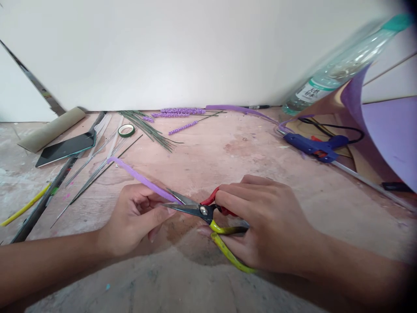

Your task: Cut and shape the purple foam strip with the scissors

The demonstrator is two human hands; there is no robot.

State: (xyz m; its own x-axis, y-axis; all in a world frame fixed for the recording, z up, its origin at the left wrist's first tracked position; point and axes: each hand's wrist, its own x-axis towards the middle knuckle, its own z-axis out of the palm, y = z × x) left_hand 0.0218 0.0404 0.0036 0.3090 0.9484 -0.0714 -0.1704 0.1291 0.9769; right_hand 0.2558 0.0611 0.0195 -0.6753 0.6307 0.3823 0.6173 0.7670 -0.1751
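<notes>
Lower centre of frame: the left hand [132,219] pinches a purple strip [140,177], probably light and floppy, best held close beside the scissors [203,211] clasped in the right hand [265,217].

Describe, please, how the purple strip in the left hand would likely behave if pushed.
The purple strip would probably bend easily, as it looks thin and its far end curves. It is likely light, being such a narrow piece in the left hand. Looking flat rather than round, it seems unlikely to roll.
</notes>
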